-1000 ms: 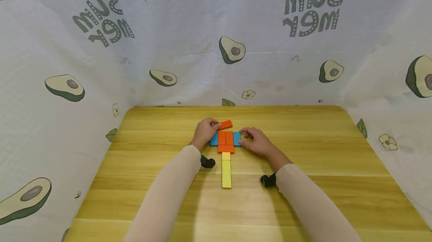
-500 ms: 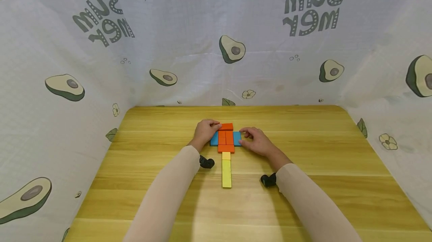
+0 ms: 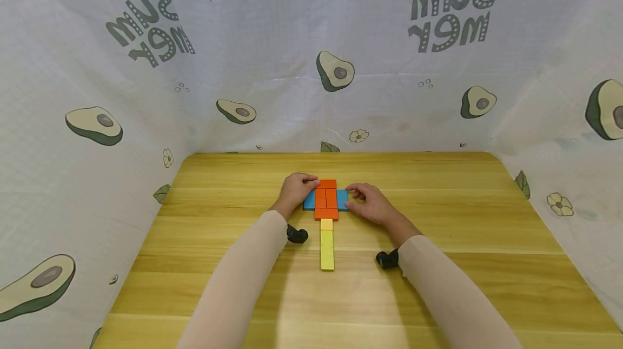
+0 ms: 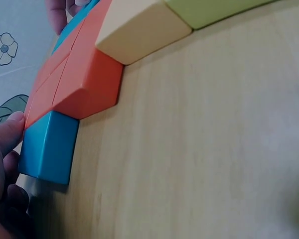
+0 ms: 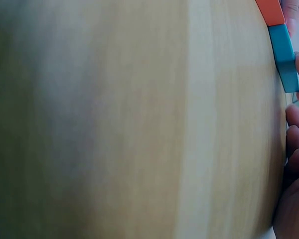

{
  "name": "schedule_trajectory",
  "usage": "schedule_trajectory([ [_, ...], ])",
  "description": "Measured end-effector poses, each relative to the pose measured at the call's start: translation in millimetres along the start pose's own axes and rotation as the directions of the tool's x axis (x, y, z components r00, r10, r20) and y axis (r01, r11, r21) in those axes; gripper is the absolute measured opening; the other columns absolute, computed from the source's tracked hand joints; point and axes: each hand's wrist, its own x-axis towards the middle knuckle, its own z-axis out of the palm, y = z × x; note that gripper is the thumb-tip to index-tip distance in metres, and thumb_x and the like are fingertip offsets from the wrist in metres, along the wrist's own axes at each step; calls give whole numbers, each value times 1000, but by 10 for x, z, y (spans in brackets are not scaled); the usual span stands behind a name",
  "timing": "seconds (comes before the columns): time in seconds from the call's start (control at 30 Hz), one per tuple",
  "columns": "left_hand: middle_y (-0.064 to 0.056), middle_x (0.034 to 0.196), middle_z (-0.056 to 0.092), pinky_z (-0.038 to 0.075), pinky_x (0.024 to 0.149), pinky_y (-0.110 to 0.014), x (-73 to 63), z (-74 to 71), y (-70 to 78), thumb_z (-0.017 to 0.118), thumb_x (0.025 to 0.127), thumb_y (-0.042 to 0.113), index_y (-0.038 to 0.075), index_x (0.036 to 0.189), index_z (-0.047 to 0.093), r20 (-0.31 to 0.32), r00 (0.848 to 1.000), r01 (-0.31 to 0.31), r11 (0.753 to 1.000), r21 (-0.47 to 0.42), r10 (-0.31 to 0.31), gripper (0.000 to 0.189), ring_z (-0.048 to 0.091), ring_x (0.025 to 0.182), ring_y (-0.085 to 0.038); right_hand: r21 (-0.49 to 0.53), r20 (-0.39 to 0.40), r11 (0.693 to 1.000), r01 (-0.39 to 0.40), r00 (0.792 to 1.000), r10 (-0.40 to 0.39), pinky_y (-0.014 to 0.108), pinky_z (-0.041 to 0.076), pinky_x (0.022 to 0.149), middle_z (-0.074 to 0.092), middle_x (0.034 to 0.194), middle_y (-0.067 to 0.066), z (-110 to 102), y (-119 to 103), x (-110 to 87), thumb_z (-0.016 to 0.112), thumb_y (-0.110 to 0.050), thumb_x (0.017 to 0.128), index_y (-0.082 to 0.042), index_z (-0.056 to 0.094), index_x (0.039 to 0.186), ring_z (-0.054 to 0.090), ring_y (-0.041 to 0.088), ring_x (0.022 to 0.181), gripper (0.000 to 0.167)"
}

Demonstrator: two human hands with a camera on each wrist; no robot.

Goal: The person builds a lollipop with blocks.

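My left hand (image 3: 293, 191) pinches the left end of an orange block (image 3: 328, 183) between thumb and fingers. That block lies crosswise along the far side of several other orange blocks (image 3: 331, 198), and a blue block (image 3: 309, 201) stands at their left, partly behind the hand. At the other side, my right hand (image 3: 370, 204) has curled thumb and forefinger at the outer edge of a second blue block (image 3: 342, 199). In the right wrist view the thumb touches this blue block (image 5: 283, 57). A small pale yellow block (image 3: 326, 224) and a long yellow-green block (image 3: 327, 250) extend toward me.
The blocks lie flat on a wooden table (image 3: 438, 289). A white cloth (image 3: 272, 30) printed with avocados hangs behind and at both sides. Black wrist cameras, on the left (image 3: 297, 235) and the right (image 3: 387, 259), sit low over the table beside the block row.
The far orange block, tilted and apart a second ago, has been turned straight and drawn toward me against the other orange blocks by my left hand. My right hand has stayed still.
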Motion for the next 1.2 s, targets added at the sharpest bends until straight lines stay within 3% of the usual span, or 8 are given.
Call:
schedule_trajectory([
  [0.4,-13,142,64,45,117,-47,-6,-13,-56,68,104,34,13,127,78,10,1000,-28,999,-14,28,33,57,138,-33,1,-4,1000,25,1000,-25,48,43,96,60,116,15,18,11,17,72,-28,99,-7,64,137,50,34,109,45],
  [0.63,-12,141,64,47,114,-47,-32,-26,-100,61,108,39,13,133,75,-6,999,-41,997,-65,41,39,59,134,-32,70,8,997,21,1000,-21,50,44,99,59,118,17,4,16,17,73,-27,100,-4,60,141,52,33,110,49],
  [0.8,-12,128,65,52,98,-40,-50,-33,-156,57,110,39,16,142,69,-11,997,-72,992,-103,71,41,61,110,-27,95,5,995,22,1000,-22,49,45,100,60,118,16,3,20,25,73,-25,100,-3,59,143,54,32,109,50],
  [0.93,-10,108,59,43,78,-34,-82,-60,-197,55,111,34,13,146,64,-9,992,-124,980,-155,124,42,50,89,-23,112,-7,994,16,1000,-16,48,46,101,61,118,16,-3,38,32,72,-25,100,-4,58,143,55,32,109,50],
  [1.07,-8,103,53,38,75,-32,-134,-116,-239,54,112,30,10,149,61,1,987,-160,970,-182,163,43,45,86,-21,135,-23,991,0,1000,3,45,46,100,62,118,14,-32,70,13,72,-25,101,-5,59,142,56,29,106,48],
  [1.2,-10,109,54,41,79,-35,-197,-226,-301,54,112,30,11,151,58,14,982,-185,979,-86,187,45,48,89,-21,165,-48,986,-13,999,21,40,48,93,62,117,15,-119,118,-30,68,-23,104,-3,59,142,57,27,102,44],
])
